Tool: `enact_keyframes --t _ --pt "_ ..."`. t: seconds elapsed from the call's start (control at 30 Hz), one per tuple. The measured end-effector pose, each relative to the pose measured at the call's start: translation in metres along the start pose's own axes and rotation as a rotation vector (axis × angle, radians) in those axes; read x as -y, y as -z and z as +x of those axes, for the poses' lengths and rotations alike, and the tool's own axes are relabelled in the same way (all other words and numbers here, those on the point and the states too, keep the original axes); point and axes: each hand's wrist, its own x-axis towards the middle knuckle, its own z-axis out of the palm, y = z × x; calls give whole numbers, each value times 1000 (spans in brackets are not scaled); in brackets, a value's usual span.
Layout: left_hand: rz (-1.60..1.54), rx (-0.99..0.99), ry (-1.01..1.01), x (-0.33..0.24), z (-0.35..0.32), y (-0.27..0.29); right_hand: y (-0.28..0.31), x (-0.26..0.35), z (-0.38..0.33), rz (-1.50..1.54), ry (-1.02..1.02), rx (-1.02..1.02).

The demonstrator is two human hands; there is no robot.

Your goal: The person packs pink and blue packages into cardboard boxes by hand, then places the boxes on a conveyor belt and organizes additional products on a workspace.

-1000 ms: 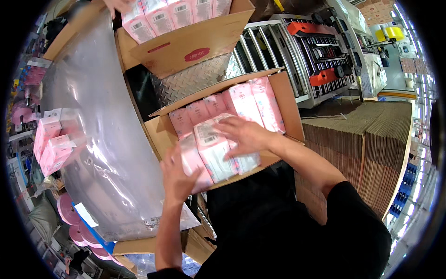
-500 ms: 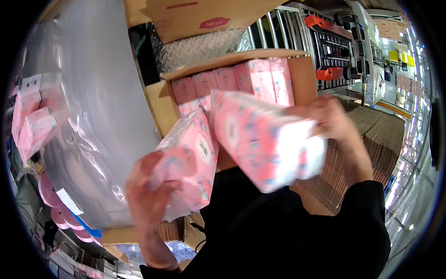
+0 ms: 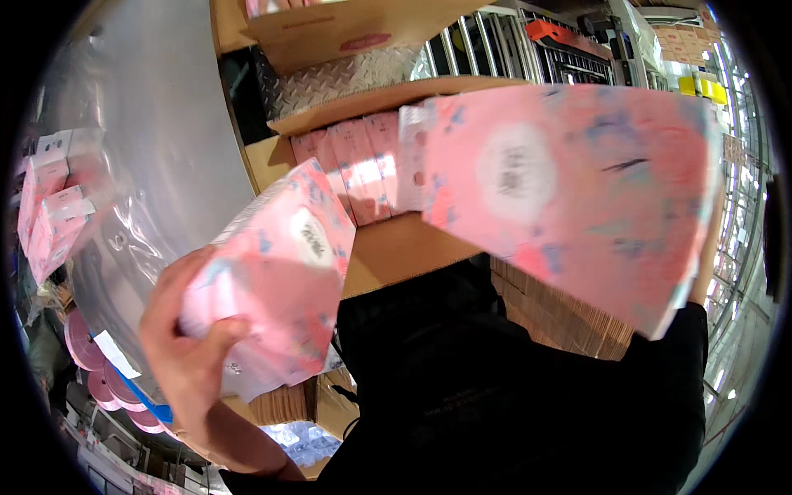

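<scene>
My left hand (image 3: 186, 330) is closed around the end of a pink, flower-printed tissue pack (image 3: 280, 272), thumb on the near side. This pack tilts over the near left corner of an open cardboard carton (image 3: 412, 256). A second pink tissue pack (image 3: 569, 190) is held up large on the right, covering the carton's right part. Behind it my right hand is hidden; only a strip of the right forearm (image 3: 709, 256) shows at its outer edge. Inside the carton, several pink packs (image 3: 355, 165) stand in a row along the far wall.
A grey, shiny worktop (image 3: 165, 165) lies to the left, with more pink packs (image 3: 49, 214) at its far left edge. Beyond the carton are a metal tread plate (image 3: 346, 78) and a roller conveyor (image 3: 487, 45). Stacked flat cardboard (image 3: 553, 313) lies near right.
The right-hand pack has risen and swung right, toward me, uncovering part of the carton's inside. My left hand and its pack have moved left and slightly down.
</scene>
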Motion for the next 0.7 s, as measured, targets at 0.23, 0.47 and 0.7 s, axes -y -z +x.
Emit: enact_keyframes --t 0.23,0.47,0.7 --pt "166 79 -56 -3 18 -107 -171 112 -1 157 952 543" --pt "322 197 -86 47 -1 -157 -325 54 -29 71 885 546" --pt "649 350 -266 2 58 -201 -327 47 -6 625 597 773"
